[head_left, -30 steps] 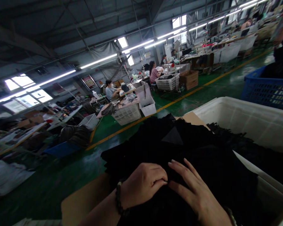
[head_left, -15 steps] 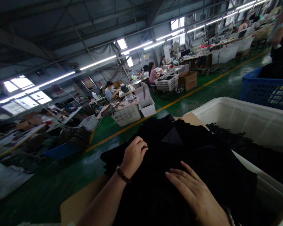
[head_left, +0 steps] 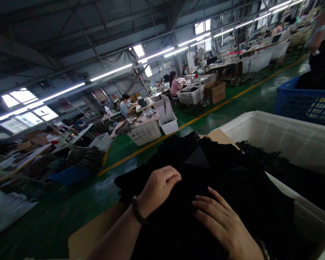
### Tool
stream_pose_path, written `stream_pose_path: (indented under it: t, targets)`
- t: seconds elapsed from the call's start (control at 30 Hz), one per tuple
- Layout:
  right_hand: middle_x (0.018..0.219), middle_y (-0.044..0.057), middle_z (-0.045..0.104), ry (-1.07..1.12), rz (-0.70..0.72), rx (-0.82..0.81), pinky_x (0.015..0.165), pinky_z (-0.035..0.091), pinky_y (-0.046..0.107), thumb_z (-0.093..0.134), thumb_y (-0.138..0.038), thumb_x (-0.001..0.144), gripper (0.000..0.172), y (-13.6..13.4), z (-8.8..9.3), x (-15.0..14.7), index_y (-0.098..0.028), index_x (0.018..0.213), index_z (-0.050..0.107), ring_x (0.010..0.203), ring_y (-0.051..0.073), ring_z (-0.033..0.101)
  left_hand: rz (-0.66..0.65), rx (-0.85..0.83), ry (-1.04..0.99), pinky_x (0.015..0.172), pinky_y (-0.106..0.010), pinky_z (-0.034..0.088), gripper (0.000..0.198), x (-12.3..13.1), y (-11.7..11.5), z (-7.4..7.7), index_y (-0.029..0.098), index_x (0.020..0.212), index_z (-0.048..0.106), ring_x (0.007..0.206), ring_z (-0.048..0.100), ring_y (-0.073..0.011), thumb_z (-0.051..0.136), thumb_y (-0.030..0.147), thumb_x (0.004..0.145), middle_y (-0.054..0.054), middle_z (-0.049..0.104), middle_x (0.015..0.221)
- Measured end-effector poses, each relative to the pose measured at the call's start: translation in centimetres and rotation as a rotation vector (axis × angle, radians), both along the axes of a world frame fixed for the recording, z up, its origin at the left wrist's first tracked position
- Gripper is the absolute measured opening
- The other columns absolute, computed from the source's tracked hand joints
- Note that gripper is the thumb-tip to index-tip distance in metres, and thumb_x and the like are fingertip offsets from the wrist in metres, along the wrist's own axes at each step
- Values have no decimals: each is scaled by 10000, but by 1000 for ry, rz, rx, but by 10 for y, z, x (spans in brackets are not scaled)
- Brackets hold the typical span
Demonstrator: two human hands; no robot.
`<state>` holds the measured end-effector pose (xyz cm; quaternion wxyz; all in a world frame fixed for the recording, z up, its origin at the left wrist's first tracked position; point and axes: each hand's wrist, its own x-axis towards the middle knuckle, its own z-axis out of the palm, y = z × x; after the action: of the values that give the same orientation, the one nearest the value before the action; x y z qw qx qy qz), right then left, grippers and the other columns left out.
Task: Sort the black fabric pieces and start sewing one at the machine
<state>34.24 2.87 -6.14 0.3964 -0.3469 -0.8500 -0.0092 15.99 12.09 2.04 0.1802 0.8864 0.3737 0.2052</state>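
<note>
A thick pile of black fabric pieces [head_left: 227,187] with ragged edges lies in front of me. My left hand [head_left: 162,182], with a dark bead bracelet at the wrist, is over the middle of the pile. Its fingers are curled and closed toward the thumb; against the black I cannot make out what is between them. Flat on the pile to the right rests my right hand [head_left: 224,216], fingers stretched out and slightly apart. A grey triangle of fabric [head_left: 197,159] shows on the pile beyond my hands. Brown cardboard [head_left: 94,227] sticks out under the left side.
On the right stands a white bin [head_left: 281,124] with more black pieces inside. Behind it are a blue basket [head_left: 300,97] and a standing person [head_left: 321,39]. Across the green floor [head_left: 103,195], people sit at sewing tables with crates around them.
My left hand has moved right across the pile, closer to my right hand, and its fingers now point more to the right. My right hand has hardly moved.
</note>
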Motion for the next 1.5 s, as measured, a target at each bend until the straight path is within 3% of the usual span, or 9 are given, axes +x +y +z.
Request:
stream_pose_path:
  t: [0.1,0.3,0.53,0.63,0.77,0.9,1.0,1.2,1.5]
  targets:
    - [1082,110,598,-28,-7,-1,1074,128,401,306,-253,890,368,-1,3,2,-87,1188,443,1123,166,472,227,197,161,734,-268,456,160,-5,28,-13,135,924,604,806,555,-152,570,101,772,-48,568,902]
    - [1089,112,598,-38,-5,-10,1063,179,429,311,-272,893,381,-2,1,3,-88,1206,429,1111,172,487,227,264,188,677,-241,443,90,-7,41,-22,151,729,599,741,530,-129,595,61,732,-13,537,809]
    - [1309,157,411,16,-106,99,969,355,449,365,-285,877,291,-2,-1,1,-155,1077,532,1235,247,342,-136,-16,-46,649,-180,438,80,7,-12,7,144,711,597,679,571,-96,591,80,759,-4,616,723]
    - [1181,131,534,-12,-51,81,1012,301,437,318,-292,893,315,-1,-1,3,-148,1078,529,1185,211,414,-323,-128,15,643,-162,437,109,13,-25,12,142,723,612,674,581,-90,546,116,805,-7,631,713]
    - [1062,110,595,-7,-32,22,1033,251,449,317,-306,891,320,-3,-4,3,-151,1074,530,1103,203,489,-15,3,42,674,-195,441,123,6,0,3,156,762,616,705,574,-104,514,133,827,-6,615,746]
    - [1051,114,598,5,-26,6,1027,260,441,320,-337,885,388,-4,-2,3,-132,1183,461,1058,201,517,221,179,287,710,-254,444,124,-7,30,-15,168,850,611,775,545,-138,587,94,753,-19,557,862]
    - [1042,122,602,26,-59,5,1030,267,398,290,-252,891,419,-3,0,2,-79,1264,370,1048,174,521,236,204,348,705,-257,448,111,-10,33,-20,163,787,596,770,528,-136,603,69,728,-10,525,847]
    - [1029,96,604,28,-43,-37,1039,254,417,278,-263,901,330,-3,-2,-1,-136,1096,513,1038,180,524,180,208,326,748,-270,454,310,-5,26,-20,198,971,595,824,517,-144,646,66,695,-9,506,893]
    - [1055,99,593,-11,-35,-24,1058,194,420,300,-278,900,330,-4,-4,1,-126,1118,495,1074,182,498,186,248,391,728,-288,445,93,0,33,-25,148,733,604,796,487,-151,655,82,691,-22,477,854]
